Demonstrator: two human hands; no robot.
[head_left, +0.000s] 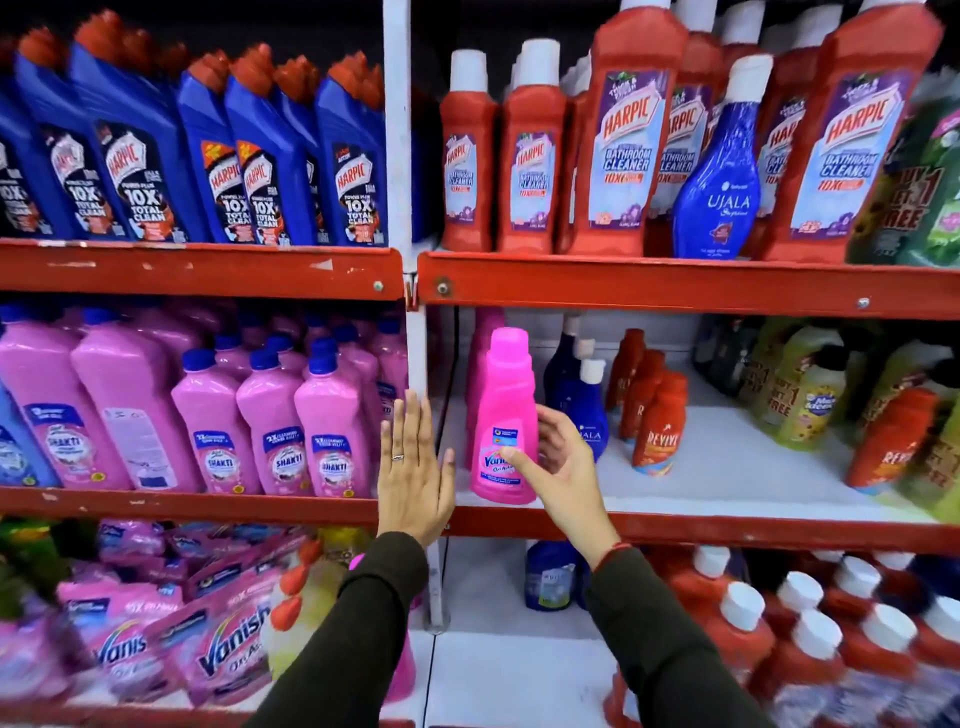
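A pink Vanish bottle (505, 415) stands upright at the front left of the middle right shelf (727, 530). My right hand (563, 467) is curled round its right side, thumb on the label and fingers behind it. My left hand (413, 467) is held flat with straight fingers just left of the bottle, in front of the white upright post (415, 353), touching nothing that I can see. A ring sits on one finger.
Blue Ujala bottles (584, 410) and red Revive bottles (657, 436) stand right of the pink bottle. Pink Shakti bottles (270, 431) fill the left shelf. Harpic bottles (623, 150) line the top shelf. Vanish pouches (218, 644) and white-capped red bottles (810, 639) lie below.
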